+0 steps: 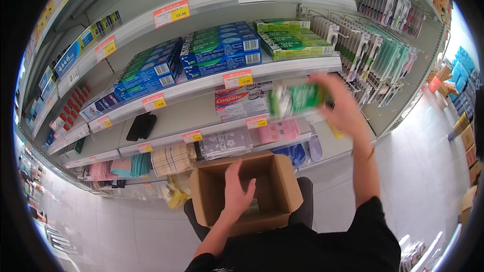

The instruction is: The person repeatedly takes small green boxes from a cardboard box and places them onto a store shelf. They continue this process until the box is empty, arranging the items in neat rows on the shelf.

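My right hand (336, 104) grips a green and white toothpaste box (297, 99), blurred by motion, in front of the shelf with the Colgate boxes (242, 102). My left hand (239, 189) is over an open cardboard box (281, 181), fingers apart and holding nothing. A small pale green item (252, 207) shows at the bottom of that box, partly hidden by my left hand. On the shelf above, blue and green Darlie boxes (221, 49) lie stacked beside a pile of green Darlie boxes (297, 41).
Toothbrush packs (363, 51) hang on hooks at the right. A black phone-like object (141, 126) lies on the middle shelf. Folded towels (173, 158) and blue slippers (293, 155) sit lower down. The carton rests on a dark stool (305, 200). Price tags (237, 79) line the shelf edges.
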Tool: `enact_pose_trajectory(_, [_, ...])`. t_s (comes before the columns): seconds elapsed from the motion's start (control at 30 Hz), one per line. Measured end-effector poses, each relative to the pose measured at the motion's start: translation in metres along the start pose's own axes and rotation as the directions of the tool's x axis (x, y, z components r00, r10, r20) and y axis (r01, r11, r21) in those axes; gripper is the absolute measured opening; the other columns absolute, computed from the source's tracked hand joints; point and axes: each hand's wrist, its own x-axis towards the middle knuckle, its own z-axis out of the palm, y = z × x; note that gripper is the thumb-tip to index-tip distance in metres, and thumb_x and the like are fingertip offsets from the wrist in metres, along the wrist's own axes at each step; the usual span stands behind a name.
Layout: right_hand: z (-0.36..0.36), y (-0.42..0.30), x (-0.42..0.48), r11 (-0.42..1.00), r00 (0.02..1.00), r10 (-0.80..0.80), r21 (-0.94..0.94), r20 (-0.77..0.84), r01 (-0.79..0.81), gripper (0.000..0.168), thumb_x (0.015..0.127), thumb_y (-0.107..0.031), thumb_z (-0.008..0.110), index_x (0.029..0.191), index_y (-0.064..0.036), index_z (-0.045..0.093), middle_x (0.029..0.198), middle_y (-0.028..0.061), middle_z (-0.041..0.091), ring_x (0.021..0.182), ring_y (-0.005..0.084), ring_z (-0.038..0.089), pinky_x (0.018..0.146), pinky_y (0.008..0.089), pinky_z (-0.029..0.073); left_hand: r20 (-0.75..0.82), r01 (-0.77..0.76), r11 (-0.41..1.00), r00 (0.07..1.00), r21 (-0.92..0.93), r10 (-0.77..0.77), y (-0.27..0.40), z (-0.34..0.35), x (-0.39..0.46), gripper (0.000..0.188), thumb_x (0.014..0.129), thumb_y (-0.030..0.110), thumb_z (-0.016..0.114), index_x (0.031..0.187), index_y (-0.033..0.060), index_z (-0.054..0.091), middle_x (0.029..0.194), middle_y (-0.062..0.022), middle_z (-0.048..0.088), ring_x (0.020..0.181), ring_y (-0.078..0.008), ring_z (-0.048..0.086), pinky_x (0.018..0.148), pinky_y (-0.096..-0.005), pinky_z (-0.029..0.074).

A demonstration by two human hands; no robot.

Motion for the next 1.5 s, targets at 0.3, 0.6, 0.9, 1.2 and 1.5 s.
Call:
enact_pose_trajectory(0.3, [-0.033, 0.116, 0.177, 0.960, 0.995, -0.051, -0.270, 0.088, 0.073, 0.058, 0.085, -0.012, 0.072, 0.140, -0.010, 0.055, 0.132, 0.0175, 0.060, 0.123, 0.0375, 0.054, 0.105, 0.0435, 0.044, 0.642, -0.030, 0.967, 0.752, 0.255, -0.146, -0.104, 0.062, -0.094, 0.040, 0.084, 0.020, 0.069, 0.121, 0.0053, 0.061, 0.124, -0.0195, 0.058, 0.118, -0.0392, 0.054, 0.099, -0.0484, 0.048])
enact_pose_trajectory(0.6, [0.014, 0.161, 0.207, 0.907, 0.950, -0.028, -0.392, 0.311, 0.155, 0.057, 0.090, -0.015, 0.068, 0.145, -0.014, 0.053, 0.146, 0.0194, 0.050, 0.133, 0.0384, 0.048, 0.113, 0.0430, 0.039, 0.736, -0.066, 0.939, 0.641, 0.338, -0.219, -0.105, 0.063, -0.089, 0.048, 0.086, 0.028, 0.069, 0.128, 0.0077, 0.060, 0.130, -0.0181, 0.056, 0.126, -0.0379, 0.050, 0.104, -0.0501, 0.044])
enact_pose_trajectory(0.9, [0.026, 0.156, 0.195, 0.856, 0.963, -0.268, -0.460, -0.001, 0.238, 0.047, 0.095, -0.009, 0.059, 0.142, -0.005, 0.054, 0.132, 0.0221, 0.062, 0.120, 0.0388, 0.061, 0.104, 0.0410, 0.048, 0.824, 0.042, 0.959, 0.502, 0.279, -0.262, -0.107, 0.062, -0.091, 0.045, 0.089, 0.029, 0.064, 0.124, 0.0007, 0.061, 0.124, -0.0257, 0.060, 0.119, -0.0434, 0.055, 0.103, -0.0498, 0.045])
enact_pose_trajectory(1.2, [0.082, -0.011, -0.003, 0.917, 0.980, -0.186, 0.346, -0.075, 0.200, 0.023, 0.098, -0.001, 0.052, 0.114, 0.003, 0.067, 0.101, 0.0164, 0.072, 0.092, 0.0210, 0.070, 0.084, 0.0299, 0.055, 0.819, -0.045, 0.921, 0.476, 0.387, -0.320, -0.116, 0.038, -0.019, 0.041, 0.087, 0.019, 0.062, 0.125, 0.0033, 0.059, 0.121, -0.0231, 0.063, 0.112, -0.0414, 0.061, 0.094, -0.0509, 0.052])
enact_pose_trajectory(1.5, [0.261, -0.039, -0.206, 0.737, 0.671, 0.095, 0.401, 0.735, -0.544, 0.031, 0.089, 0.002, 0.053, 0.116, -0.005, 0.066, 0.102, 0.0159, 0.070, 0.094, 0.0335, 0.069, 0.082, 0.0415, 0.055, 0.796, 0.024, 0.813, 0.187, 0.582, -0.575, -0.275, 0.127, -0.023, 0.037, 0.084, 0.020, 0.067, 0.118, 0.0049, 0.070, 0.124, -0.0203, 0.067, 0.114, -0.0360, 0.065, 0.094, -0.0477, 0.053])
